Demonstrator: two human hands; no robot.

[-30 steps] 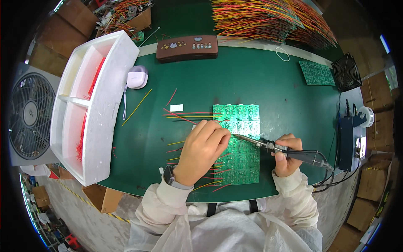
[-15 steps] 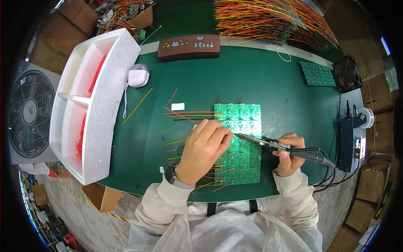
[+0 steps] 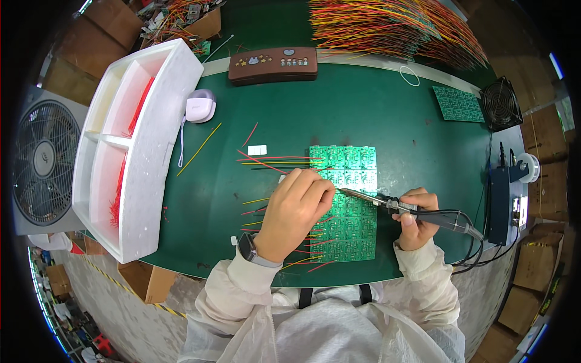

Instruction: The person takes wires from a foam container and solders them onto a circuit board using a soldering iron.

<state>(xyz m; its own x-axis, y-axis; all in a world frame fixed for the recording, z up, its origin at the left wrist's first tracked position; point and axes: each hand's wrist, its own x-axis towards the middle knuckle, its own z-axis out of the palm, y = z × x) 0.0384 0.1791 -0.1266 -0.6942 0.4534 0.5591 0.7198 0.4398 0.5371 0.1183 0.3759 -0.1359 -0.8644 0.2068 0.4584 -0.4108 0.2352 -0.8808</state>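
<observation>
My right hand (image 3: 416,219) is closed round the handle of a soldering iron (image 3: 365,197), whose tip points left onto a green panel of circuit boards (image 3: 359,233). Just beside that tip, the thumb and fingers of my left hand (image 3: 298,206) are pinched together over the panel. They grip a thin wire, mostly hidden by the fingers; a bit of yellow shows at the fingertips. Red, yellow and black wires (image 3: 272,160) stick out from the panel's left side, some passing under my left hand.
A white foam box (image 3: 162,145) with red wires stands at left, near a lilac case (image 3: 200,107). At the back lie a brown pencil case (image 3: 272,66) and a wire bundle (image 3: 387,30). The soldering station (image 3: 500,206), small fan (image 3: 501,104) and another panel (image 3: 458,104) are at right.
Hands and soldering iron hold nearly the same position, with the tip still at my left fingertips. The whole view has shifted slightly.
</observation>
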